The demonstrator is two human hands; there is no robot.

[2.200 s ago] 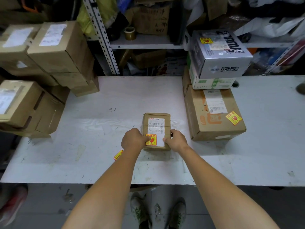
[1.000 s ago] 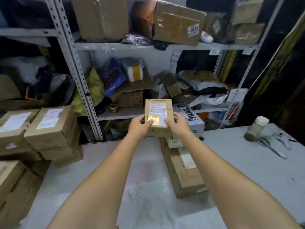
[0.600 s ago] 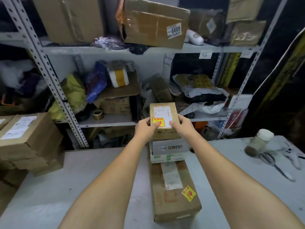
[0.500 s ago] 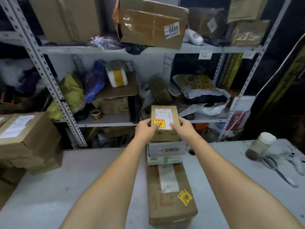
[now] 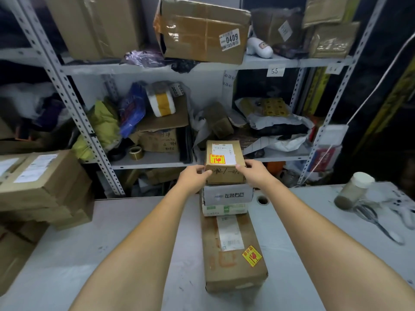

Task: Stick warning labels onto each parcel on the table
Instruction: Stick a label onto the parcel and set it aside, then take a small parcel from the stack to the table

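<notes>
We hold the small parcel (image 5: 224, 162) with both hands at the top of a stack near the back of the table (image 5: 112, 254). Our left hand (image 5: 194, 176) grips the parcel's lower left corner, thumb on the near face. Our right hand (image 5: 256, 171) grips its right side, fingers curled round the edge.

The parcel's top face carries a white shipping slip and a yellow-and-red warning label (image 5: 217, 159), which overlaps the slip's left part. The near face carries handwriting.

Directly under the parcel is a grey box (image 5: 226, 195) with printed characters. We cannot tell whether the parcel rests on it or is just above it. The grey box sits on a white-and-green box (image 5: 224, 209). Both stand on the far end of a long brown parcel (image 5: 233, 265), which lies flat on the table.

The long brown parcel carries a second warning label (image 5: 252, 255) (set at an angle, near its right edge), just beside a white barcode slip (image 5: 230, 232).

At the left edge of the table stands a pile of brown cartons (image 5: 45, 182) with white slips on top. At the right are a jar (image 5: 353, 190) with a white lid and, near it, scissors (image 5: 377, 223). Behind the table, metal shelving (image 5: 155, 161) holds cartons, bags and a tape roll (image 5: 136, 152).
</notes>
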